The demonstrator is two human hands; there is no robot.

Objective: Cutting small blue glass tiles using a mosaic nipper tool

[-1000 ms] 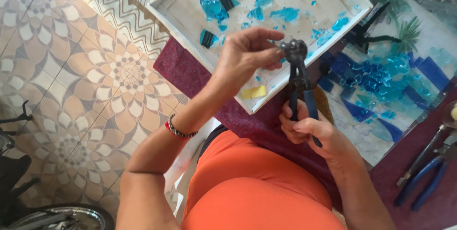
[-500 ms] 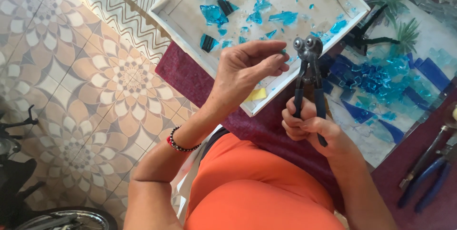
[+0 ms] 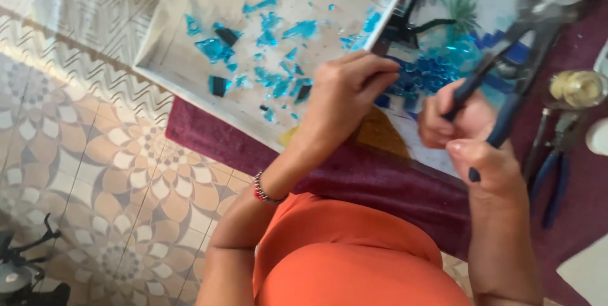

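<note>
the right hand point(image 3: 472, 138) is wrapped tight on the blue handles of the wheeled nippers point(image 3: 525, 46), whose long axis climbs toward 1 o'clock to 2 round wheels. the left hand point(image 3: 348, 87), at 9 o'clock and just beside, has fingers curled together; whether it pinches a shard i cannot tell. beyond at 10 o'clock, the white tray point(image 3: 190, 84) holds turquoise glass chips point(image 3: 215, 49); no labels show.

The right hand point(image 3: 472, 138) grips the blue handles of wheeled nippers point(image 3: 516, 59), whose twin wheels sit near the top right corner of the maroon table point(image 3: 380, 179). The left hand point(image 3: 345, 90), fingers curled, hovers at the white tray's point(image 3: 190, 84) near right corner (blue glass shards scattered inside). Beyond lies a blue mosaic point(image 3: 437, 68).
</note>
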